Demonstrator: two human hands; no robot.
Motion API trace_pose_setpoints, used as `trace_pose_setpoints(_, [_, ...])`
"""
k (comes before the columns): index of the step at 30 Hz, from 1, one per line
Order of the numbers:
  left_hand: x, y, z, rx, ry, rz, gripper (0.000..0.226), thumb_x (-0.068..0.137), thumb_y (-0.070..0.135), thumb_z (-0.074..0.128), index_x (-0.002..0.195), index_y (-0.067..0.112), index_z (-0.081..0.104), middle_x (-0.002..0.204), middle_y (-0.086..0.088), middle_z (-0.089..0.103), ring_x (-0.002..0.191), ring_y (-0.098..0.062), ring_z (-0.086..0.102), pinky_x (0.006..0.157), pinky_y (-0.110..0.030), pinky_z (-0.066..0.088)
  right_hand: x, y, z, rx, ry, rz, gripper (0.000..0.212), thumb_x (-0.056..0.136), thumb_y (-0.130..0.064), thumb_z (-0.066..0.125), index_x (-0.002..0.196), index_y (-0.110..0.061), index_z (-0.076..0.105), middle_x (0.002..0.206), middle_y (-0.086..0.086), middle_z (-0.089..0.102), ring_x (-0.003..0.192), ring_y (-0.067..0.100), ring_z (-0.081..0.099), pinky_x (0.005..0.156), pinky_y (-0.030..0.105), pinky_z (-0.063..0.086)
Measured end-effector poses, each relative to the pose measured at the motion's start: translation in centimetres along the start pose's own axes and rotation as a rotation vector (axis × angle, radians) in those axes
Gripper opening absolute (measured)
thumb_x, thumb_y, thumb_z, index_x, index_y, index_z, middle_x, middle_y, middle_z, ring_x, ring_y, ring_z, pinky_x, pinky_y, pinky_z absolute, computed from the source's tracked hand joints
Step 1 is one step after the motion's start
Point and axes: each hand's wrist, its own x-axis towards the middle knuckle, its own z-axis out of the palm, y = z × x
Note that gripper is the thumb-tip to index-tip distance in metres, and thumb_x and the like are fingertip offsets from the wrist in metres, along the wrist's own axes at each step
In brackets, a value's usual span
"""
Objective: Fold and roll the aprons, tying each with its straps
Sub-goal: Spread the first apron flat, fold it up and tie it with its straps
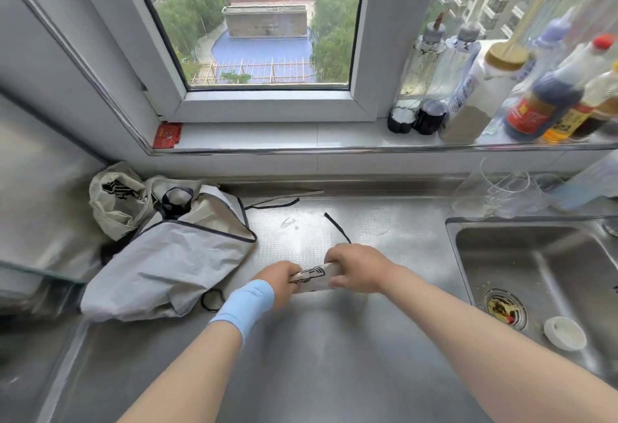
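A rolled cream apron (pixel 312 278) with a black printed drawing lies on the steel counter (pixel 301 355), held at both ends. My left hand (pixel 280 283), with a blue wristband, grips its left end. Gripping the right end is my right hand (pixel 356 267). A dark strap (pixel 337 227) runs from behind my right hand away across the counter. To the left lies a loose grey apron (pixel 170 265) with dark trim, spread in a heap. Behind it sits a crumpled cream apron (pixel 117 202).
A steel sink (pixel 535 255) with a drain and a white cap (pixel 564 333) is at the right. Several sauce bottles (pixel 535 101) stand on the window sill, and clear glassware (pixel 491 191) sits behind the sink. A red packet (pixel 167 135) lies at the sill's left end.
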Motion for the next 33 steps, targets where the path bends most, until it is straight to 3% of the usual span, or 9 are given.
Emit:
trace_pose_setpoints(2, [-1.9, -0.1, -0.8, -0.163, -0.036, 0.0, 0.016, 0.081, 0.018, 0.062, 0.077, 0.033, 0.058, 0.077, 0.005, 0.06, 0.075, -0.019, 0.057, 0.063, -0.022, 0.043, -0.8, -1.8, -1.6, 0.017, -0.044, 0.012, 0.023, 0.077, -0.034, 0.067, 0.1, -0.028, 0.065, 0.091, -0.01, 0.064, 0.088, 0.018, 0.058, 0.072, 0.032, 0.046])
trace_pose_setpoints(5, [-5.1, 0.4, -1.8, -0.326, -0.066, 0.018, 0.028, 0.081, 0.011, 0.065, 0.104, 0.028, 0.064, 0.083, 0.005, 0.062, 0.071, -0.012, 0.056, 0.055, -0.01, 0.043, -1.5, -4.1, -3.1, -0.04, -0.016, -0.013, 0.019, 0.08, -0.028, 0.064, 0.099, -0.026, 0.067, 0.085, -0.009, 0.066, 0.084, 0.02, 0.057, 0.069, 0.029, 0.043])
trace_pose_setpoints(10, [-9.9, -0.1, -2.1, -0.877, -0.035, -0.069, 0.016, 0.084, 0.005, 0.061, 0.093, 0.018, 0.063, 0.077, -0.006, 0.06, 0.067, -0.021, 0.056, 0.066, -0.032, 0.05, -2.7, -6.5, -1.8, -0.507, 0.517, -0.359, 0.048, 0.081, -0.012, 0.06, 0.128, -0.021, 0.058, 0.127, 0.005, 0.061, 0.12, 0.029, 0.053, 0.11, 0.044, 0.032])
trace_pose_setpoints(14, [-13.9, -0.3, -2.2, -1.205, -0.113, 0.018, 0.015, 0.093, 0.002, 0.055, 0.103, 0.012, 0.06, 0.077, -0.008, 0.056, 0.066, -0.02, 0.054, 0.063, -0.033, 0.05, -5.0, -10.1, 0.2, -0.666, 0.539, -0.33, 0.076, 0.076, -0.017, 0.053, 0.149, -0.011, 0.034, 0.158, 0.016, 0.03, 0.147, 0.037, 0.024, 0.119, 0.055, 0.019])
trace_pose_setpoints(18, [-17.4, -0.8, -2.0, -1.28, -0.172, 0.134, 0.021, 0.091, 0.007, 0.058, 0.112, 0.01, 0.053, 0.078, -0.006, 0.056, 0.067, -0.017, 0.055, 0.066, -0.031, 0.049, -5.9, -13.0, 1.5, -0.709, 0.693, -0.233, 0.049, 0.091, -0.014, 0.039, 0.139, -0.012, 0.045, 0.149, 0.015, 0.044, 0.141, 0.036, 0.037, 0.115, 0.058, 0.028])
trace_pose_setpoints(24, [-21.1, -1.4, -0.7, -1.361, -0.173, 0.247, 0.051, 0.08, 0.014, 0.071, 0.128, 0.017, 0.055, 0.095, -0.01, 0.057, 0.083, -0.019, 0.057, 0.079, -0.035, 0.047, -6.8, -15.9, 0.8, -0.363, 0.856, -0.391, 0.023, 0.088, -0.011, 0.043, 0.101, -0.013, 0.062, 0.112, 0.004, 0.066, 0.104, 0.03, 0.062, 0.094, 0.039, 0.044])
trace_pose_setpoints(27, [-22.1, -1.8, 0.1, -1.385, -0.164, 0.313, 0.058, 0.079, 0.012, 0.075, 0.132, 0.012, 0.051, 0.111, -0.016, 0.052, 0.103, -0.03, 0.051, 0.095, -0.049, 0.043, -7.6, -17.1, 0.1, -0.118, 0.728, -0.319, 0.02, 0.086, -0.015, 0.058, 0.103, -0.022, 0.066, 0.119, -0.001, 0.064, 0.103, 0.02, 0.06, 0.078, 0.034, 0.05])
trace_pose_setpoints(31, [-23.3, -1.0, -0.3, -1.36, 0.077, 0.201, 0.068, 0.068, 0.016, 0.081, 0.126, 0.006, 0.048, 0.102, -0.015, 0.06, 0.082, -0.023, 0.064, 0.068, -0.039, 0.056, -8.5, -19.6, -1.7, 0.353, 0.435, -0.034, 0.021, 0.079, -0.013, 0.062, 0.089, -0.026, 0.075, 0.083, -0.005, 0.072, 0.076, 0.015, 0.065, 0.06, 0.028, 0.051])
trace_pose_setpoints(33, [-23.3, -0.8, -0.5, -1.299, 0.195, 0.153, 0.091, 0.052, 0.025, 0.09, 0.128, 0.006, 0.043, 0.115, -0.017, 0.06, 0.095, -0.024, 0.066, 0.077, -0.037, 0.057, -8.7, -20.2, -2.5, 0.583, 0.333, 0.062, 0.022, 0.08, -0.004, 0.059, 0.083, -0.015, 0.077, 0.072, 0.0, 0.069, 0.064, 0.015, 0.062, 0.054, 0.026, 0.049])
